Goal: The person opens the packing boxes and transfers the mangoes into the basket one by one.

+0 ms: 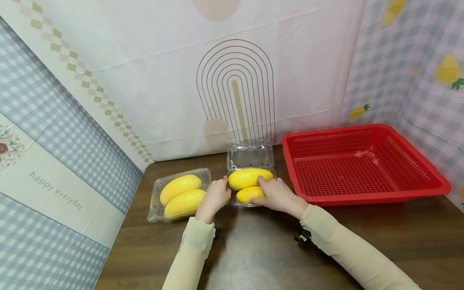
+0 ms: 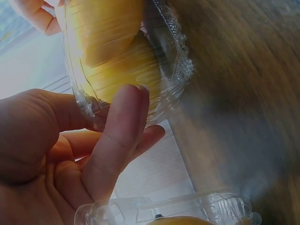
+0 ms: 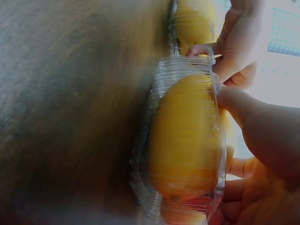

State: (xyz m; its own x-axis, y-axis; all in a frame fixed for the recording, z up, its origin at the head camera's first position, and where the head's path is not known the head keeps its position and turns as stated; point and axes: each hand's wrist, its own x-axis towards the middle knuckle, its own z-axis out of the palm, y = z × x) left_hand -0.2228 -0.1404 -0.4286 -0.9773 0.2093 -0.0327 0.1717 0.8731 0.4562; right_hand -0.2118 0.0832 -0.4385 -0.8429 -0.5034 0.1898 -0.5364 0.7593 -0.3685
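Left hand (image 1: 215,195) pinches the edge of the box (image 2: 183,65); right hand (image 1: 277,193) touches the fruit (image 1: 250,178) inside, its grip unclear. Seating the fruit seems the step in hand; closing the raised lid (image 1: 250,155) would call for clear fingers.

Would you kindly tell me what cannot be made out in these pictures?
Head view: right end of the nearer left melon, behind the left hand.
Head view: right end of the front middle melon, behind the right hand.
Left wrist view: lower clamshell container, mostly cut off by the bottom edge.
Right wrist view: grain of the tabletop, blurred.
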